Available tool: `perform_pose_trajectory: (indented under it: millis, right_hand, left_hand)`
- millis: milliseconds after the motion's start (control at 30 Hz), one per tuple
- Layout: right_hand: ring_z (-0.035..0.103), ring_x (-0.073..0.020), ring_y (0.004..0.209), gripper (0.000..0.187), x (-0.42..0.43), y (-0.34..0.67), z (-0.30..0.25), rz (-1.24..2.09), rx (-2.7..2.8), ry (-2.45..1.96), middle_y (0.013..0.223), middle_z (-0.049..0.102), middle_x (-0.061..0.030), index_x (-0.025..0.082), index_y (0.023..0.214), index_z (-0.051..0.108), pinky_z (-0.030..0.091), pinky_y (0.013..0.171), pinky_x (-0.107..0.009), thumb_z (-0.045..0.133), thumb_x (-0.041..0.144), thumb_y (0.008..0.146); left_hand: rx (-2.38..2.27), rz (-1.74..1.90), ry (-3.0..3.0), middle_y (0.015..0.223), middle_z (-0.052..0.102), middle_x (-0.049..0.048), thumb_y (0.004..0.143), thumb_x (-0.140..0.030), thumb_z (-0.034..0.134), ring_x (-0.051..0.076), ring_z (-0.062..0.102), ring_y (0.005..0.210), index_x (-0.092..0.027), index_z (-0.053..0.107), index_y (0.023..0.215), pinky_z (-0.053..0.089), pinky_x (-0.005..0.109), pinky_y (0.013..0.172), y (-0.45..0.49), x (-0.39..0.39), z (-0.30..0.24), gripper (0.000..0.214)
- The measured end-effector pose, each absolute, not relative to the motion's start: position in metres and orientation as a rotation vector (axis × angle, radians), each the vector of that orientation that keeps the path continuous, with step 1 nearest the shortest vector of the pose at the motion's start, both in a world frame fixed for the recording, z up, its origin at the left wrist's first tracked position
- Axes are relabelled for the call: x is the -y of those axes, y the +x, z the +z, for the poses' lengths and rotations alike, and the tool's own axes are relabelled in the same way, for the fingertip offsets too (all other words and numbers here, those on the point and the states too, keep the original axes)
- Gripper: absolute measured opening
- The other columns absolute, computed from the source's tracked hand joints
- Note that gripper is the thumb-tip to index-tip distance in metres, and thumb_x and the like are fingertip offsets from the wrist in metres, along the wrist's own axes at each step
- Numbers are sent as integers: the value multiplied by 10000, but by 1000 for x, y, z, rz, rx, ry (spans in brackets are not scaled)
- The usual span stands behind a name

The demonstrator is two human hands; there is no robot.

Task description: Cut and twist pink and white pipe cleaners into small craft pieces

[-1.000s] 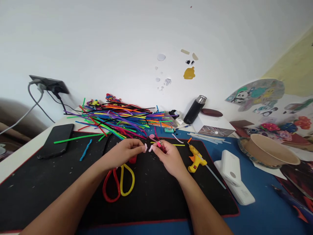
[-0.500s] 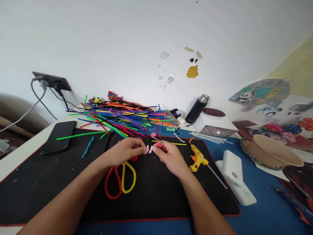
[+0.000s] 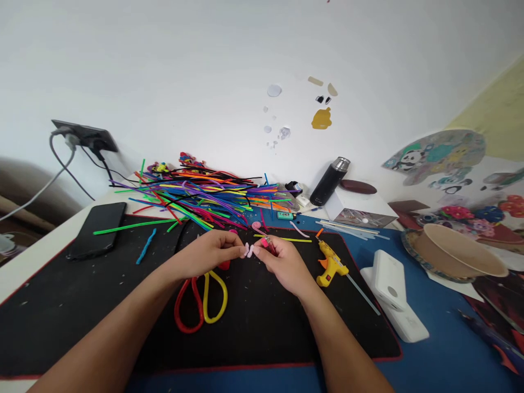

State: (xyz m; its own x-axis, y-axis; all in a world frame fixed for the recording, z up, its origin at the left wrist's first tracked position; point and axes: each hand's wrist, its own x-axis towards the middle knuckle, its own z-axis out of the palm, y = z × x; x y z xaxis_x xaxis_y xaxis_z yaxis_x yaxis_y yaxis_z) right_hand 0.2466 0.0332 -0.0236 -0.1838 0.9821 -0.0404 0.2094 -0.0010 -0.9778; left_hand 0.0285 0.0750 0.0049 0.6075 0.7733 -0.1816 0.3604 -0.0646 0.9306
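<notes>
Over the black mat (image 3: 262, 333), my left hand (image 3: 215, 252) pinches a small bent piece of pale pink pipe cleaner (image 3: 248, 251) between thumb and fingers. My right hand (image 3: 285, 265) grips the other side of this piece with its fingertips. A pink lighter-like object with a metal end (image 3: 267, 243) is also tucked in the right fingers, mostly hidden. Just beyond the hands lies a pink pipe cleaner coil (image 3: 256, 226). Below my left hand are scissors with one red and one yellow handle loop (image 3: 215, 317); their blades are largely covered by the hand.
Many coloured pipe cleaners (image 3: 196, 194) are heaped at the back. A yellow glue gun (image 3: 332, 265) lies right of my right hand, near white power banks (image 3: 391, 281). A phone (image 3: 98, 229), a blue twisted piece (image 3: 146, 246), a teal lighter (image 3: 285, 215) and a black flask (image 3: 329, 181) are around.
The pale pink ends between my fingertips have come closer together. Both hands stay in nearly the same place; the view has shifted very slightly.
</notes>
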Motion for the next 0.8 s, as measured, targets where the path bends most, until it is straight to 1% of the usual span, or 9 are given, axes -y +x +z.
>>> perform_pose_trajectory:
  millis: [167,233,300,367,467,700,800]
  right_hand:
    - [395,-125,584,211,-35,248,-25,1205,1583,-1372,669,470,56,198,879,663,303,566,-260,644,398,943]
    - [427,-130,608,202,-36,247,-27,1073,1727,-1491,685,514,42,198,810,636,295,579,-264,640,345,949]
    - [460,-138,629,198,-35,245,-31,866,1895,-1627,695,565,26,197,766,617,270,588,-274,647,281,943]
    - [499,-146,644,162,-34,241,-35,698,2011,-1715,717,624,9,201,786,632,246,591,-285,644,240,943]
    - [548,-156,664,143,-32,237,-39,611,2080,-1750,759,685,-10,212,824,644,229,590,-292,627,245,962]
    - [579,-183,672,108,-32,237,-42,488,2128,-1835,799,715,-38,225,881,665,221,595,-304,620,271,968]
    - [565,-183,682,156,-34,239,-39,516,2030,-1807,771,684,-30,216,830,627,243,601,-298,622,287,969]
  left_hand:
    - [-999,469,1696,658,556,-26,862,-614,656,130,464,597,-176,703,848,340,230,542,29,-76,6,441]
    - [-1020,477,1693,662,563,-23,860,-619,657,131,456,595,-177,711,856,333,228,533,29,-76,6,446]
    - [-1028,485,1688,668,573,-19,856,-611,668,135,465,603,-178,712,851,337,228,534,28,-76,6,435]
    - [-1029,498,1685,667,562,-22,852,-600,680,134,462,606,-180,710,842,337,227,539,28,-77,5,421]
    - [-1021,508,1675,663,545,-28,852,-594,690,129,445,601,-180,704,843,331,225,542,27,-78,4,414]
    - [-983,489,1619,643,547,-39,848,-579,712,137,476,593,-187,693,894,339,230,550,26,-79,-1,395]
    - [-987,507,1616,662,538,-42,839,-576,722,134,469,600,-186,696,901,347,231,563,25,-79,-3,396]
